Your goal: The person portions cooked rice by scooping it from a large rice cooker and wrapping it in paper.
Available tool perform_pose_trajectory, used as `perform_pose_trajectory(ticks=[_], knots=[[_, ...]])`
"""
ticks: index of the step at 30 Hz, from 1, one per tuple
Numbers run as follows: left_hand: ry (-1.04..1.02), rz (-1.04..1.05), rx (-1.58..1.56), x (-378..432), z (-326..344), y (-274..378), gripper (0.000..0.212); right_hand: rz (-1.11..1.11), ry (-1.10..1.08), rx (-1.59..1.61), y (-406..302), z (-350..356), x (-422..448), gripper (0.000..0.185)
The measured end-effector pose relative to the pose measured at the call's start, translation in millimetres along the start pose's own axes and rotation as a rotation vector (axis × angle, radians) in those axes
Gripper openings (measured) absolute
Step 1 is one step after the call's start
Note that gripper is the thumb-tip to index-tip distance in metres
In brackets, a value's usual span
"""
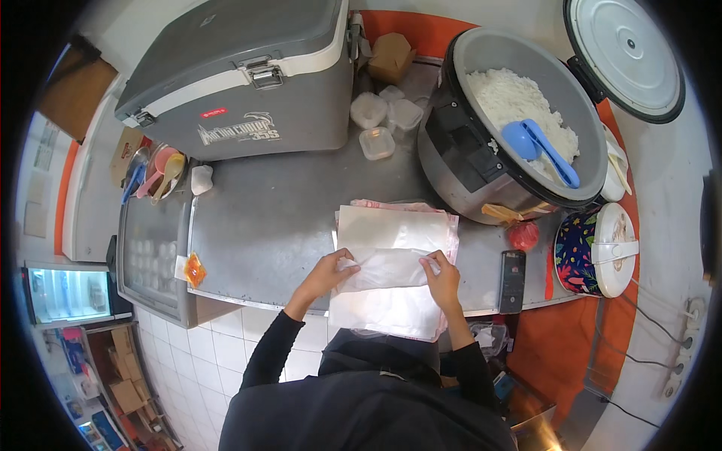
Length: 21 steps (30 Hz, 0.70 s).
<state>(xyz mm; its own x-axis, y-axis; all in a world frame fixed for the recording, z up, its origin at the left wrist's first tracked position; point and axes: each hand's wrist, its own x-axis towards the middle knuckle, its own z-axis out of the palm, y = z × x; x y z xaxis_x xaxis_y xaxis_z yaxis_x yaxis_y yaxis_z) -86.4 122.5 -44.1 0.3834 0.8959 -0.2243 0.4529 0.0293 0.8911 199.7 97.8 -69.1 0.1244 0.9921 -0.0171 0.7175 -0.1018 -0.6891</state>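
A stack of pale wrapping paper sheets (386, 313) lies at the front edge of the metal counter, with pink-printed edges showing underneath. Across its middle runs a folded band of thin whitish paper or film (392, 269); whether anything is inside it I cannot tell. My left hand (328, 275) pinches the band's left end between thumb and fingers. At the opposite end, my right hand (443, 279) grips the upper right corner in the same way. Both wrists rest close to the stack.
Behind the stack stands a large rice cooker (451, 152), its lid (626, 51) raised, with rice (502, 93) and a blue scoop (522, 141) inside. A grey cooler box (248, 107) fills the back left. Right of the stack are a phone-like black device (512, 282) and a patterned container (578, 251).
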Motion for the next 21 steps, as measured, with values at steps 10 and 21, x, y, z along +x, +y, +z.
perform_pose_trajectory(ticks=[10, 21], knots=[[0.495, 0.164, 0.763, 15.7, 41.0, 17.6, 0.027, -0.184, 0.020, -0.304, -26.0, 2.4, 10.6, 0.032], [0.219, 0.126, 0.737, -16.3, 61.5, 17.7, 0.014, -0.277, -0.345, 0.100, -5.6, 7.5, 35.7, 0.016]])
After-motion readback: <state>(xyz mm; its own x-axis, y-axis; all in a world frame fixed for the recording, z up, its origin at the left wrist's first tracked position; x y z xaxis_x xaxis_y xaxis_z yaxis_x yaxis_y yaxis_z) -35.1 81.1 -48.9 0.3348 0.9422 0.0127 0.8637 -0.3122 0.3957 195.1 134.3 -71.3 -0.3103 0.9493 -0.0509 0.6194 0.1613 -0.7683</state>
